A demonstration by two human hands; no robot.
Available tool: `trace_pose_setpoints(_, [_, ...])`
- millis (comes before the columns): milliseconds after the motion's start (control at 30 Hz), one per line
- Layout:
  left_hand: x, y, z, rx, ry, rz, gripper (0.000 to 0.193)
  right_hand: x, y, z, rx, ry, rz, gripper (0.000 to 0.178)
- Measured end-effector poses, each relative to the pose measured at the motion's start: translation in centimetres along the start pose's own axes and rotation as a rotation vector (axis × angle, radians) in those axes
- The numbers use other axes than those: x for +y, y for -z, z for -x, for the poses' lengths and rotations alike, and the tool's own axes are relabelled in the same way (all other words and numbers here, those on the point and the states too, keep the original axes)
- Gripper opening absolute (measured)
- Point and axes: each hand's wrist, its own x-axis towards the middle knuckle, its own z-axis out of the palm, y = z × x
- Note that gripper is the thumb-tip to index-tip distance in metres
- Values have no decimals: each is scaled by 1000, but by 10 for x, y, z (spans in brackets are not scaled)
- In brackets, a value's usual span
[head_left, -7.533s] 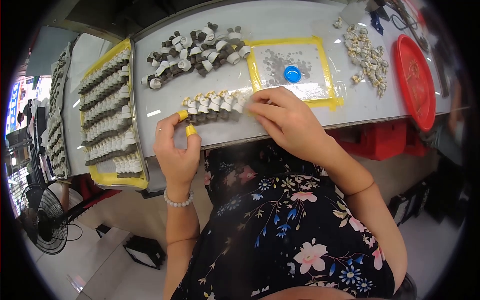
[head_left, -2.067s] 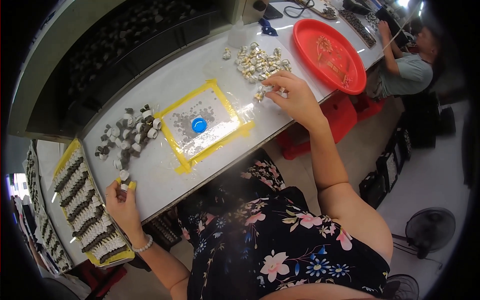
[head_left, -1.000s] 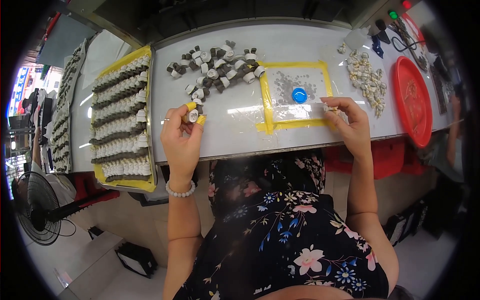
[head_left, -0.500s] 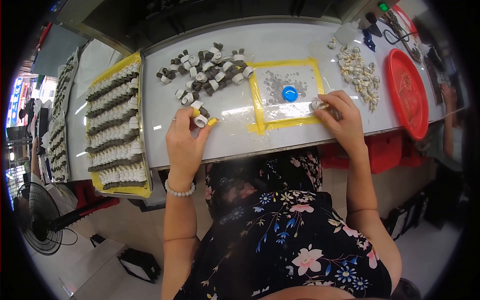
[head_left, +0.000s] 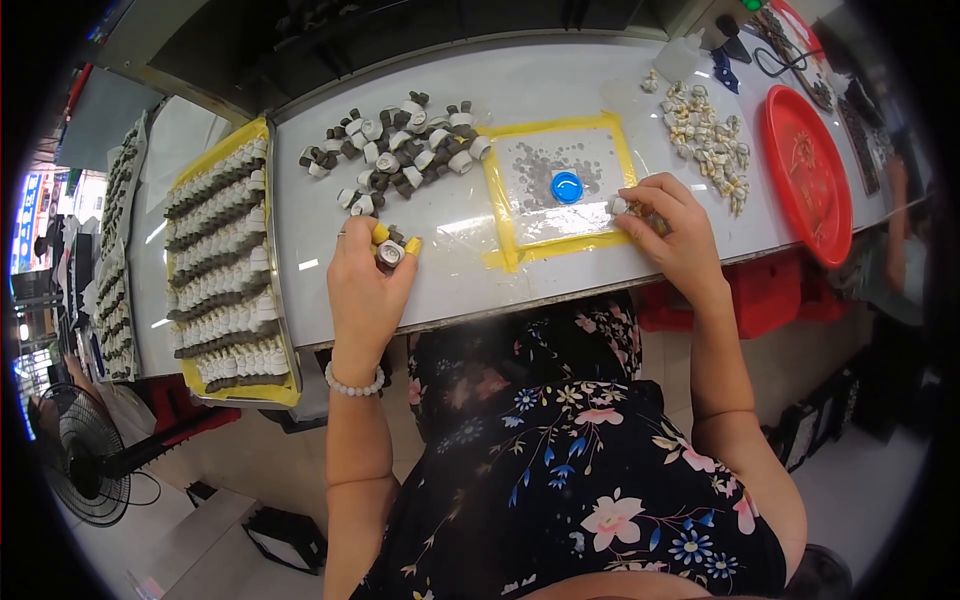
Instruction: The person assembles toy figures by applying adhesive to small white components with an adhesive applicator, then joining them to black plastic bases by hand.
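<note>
My left hand (head_left: 368,285), with yellow covers on its fingertips, pinches a small white-and-dark-grey part (head_left: 391,253), its round white end turned up. A pile of similar white-and-dark-grey parts (head_left: 405,150) lies just beyond it. At the lower right corner of a yellow-taped square sheet (head_left: 497,200), my right hand (head_left: 675,232) is closed on a small white piece (head_left: 618,206); its fingers hide most of it. On that sheet sits a round blue cap (head_left: 567,187) among grey round spots (head_left: 548,165). Beyond my right hand lies a heap of small white-and-gold pieces (head_left: 705,140).
A yellow-edged tray (head_left: 282,330) with rows of white-and-dark parts stands at left, another loaded tray (head_left: 118,240) farther left. A red oval tray (head_left: 815,195) lies at the table's right. Nearby are a fan (head_left: 80,455) and another person's arm (head_left: 897,205).
The view has shifted slightly. My left hand has tipped the white-and-dark part so its round end faces up more. The right hand still pinches the white piece by the taped sheet.
</note>
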Motion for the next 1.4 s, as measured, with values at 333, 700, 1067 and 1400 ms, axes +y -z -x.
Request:
trace_pose_setpoints(333, [7,10,5,11,-53,123,29,5,-7,4,18,-77,-76,25])
trace_pose_setpoints(700, [12,-5,16,150,-165,435,28,-89,-43,-25,-46,229,-321,38])
trace_pose_setpoints(1067, [6,2,29,158,264,1137,26,-96,-89,-37,-110,290,-418,28])
trace_pose_setpoints(1400, [-7,5,30,98,-179,-161,30,-81,-126,-42,10,472,-48,28])
